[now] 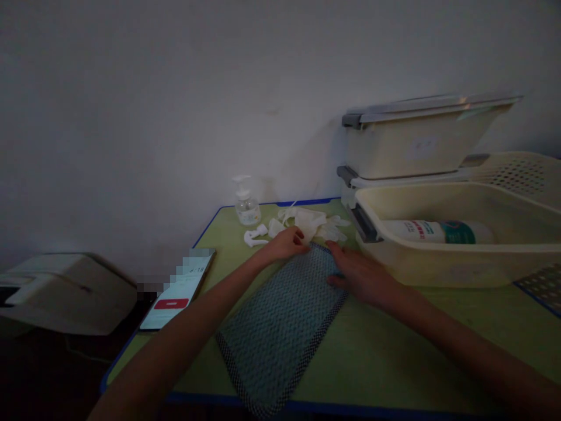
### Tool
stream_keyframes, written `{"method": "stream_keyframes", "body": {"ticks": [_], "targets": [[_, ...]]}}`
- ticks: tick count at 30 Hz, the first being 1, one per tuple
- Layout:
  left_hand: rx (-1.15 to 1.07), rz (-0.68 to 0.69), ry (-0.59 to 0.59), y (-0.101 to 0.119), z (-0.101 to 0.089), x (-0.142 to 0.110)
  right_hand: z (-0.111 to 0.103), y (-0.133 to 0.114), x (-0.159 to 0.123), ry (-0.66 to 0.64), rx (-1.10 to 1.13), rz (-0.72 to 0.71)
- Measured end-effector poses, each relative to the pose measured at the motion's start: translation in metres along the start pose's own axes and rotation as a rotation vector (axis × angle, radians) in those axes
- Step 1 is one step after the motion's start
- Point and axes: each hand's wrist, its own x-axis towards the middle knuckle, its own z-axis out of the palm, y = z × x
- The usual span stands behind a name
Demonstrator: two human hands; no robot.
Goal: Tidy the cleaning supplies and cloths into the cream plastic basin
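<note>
Over desk [372, 356]: cloth [280, 321] apparently being positioned. Left hand [287, 244] at far edge, fingers curled, pinch unclear; right hand [359, 273] at corner, fingers spread. Next likely needs steady two-handed hold.

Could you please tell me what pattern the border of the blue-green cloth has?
The cloth has a border of small dark-and-white checks, best seen in the head view.

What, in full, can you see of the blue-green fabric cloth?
The blue-green fabric cloth, roughly rectangular, has a textured surface and a dark-and-white checked border. It stretches slantwise over the flat green tabletop, its near end overlapping the blue front edge. The right hand touches its far right corner; the left hand is at its far edge, contact unclear.
</note>
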Motion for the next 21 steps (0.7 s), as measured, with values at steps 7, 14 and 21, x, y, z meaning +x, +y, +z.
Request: {"method": "stream_keyframes", "body": {"ticks": [7,14,21], "targets": [[-0.192,-0.001,-0.133,0.005,-0.012,0.018,-0.009,-0.009,-0.003,-0.028,0.007,0.053],[-0.32,0.088,-0.141,0.012,-0.028,0.019,-0.033,-0.03,-0.018,0.211,-0.18,-0.063],[-0.369,0.188,0.1,0.024,-0.035,0.028,-0.06,-0.026,-0.016,0.451,-0.432,-0.134]]}}
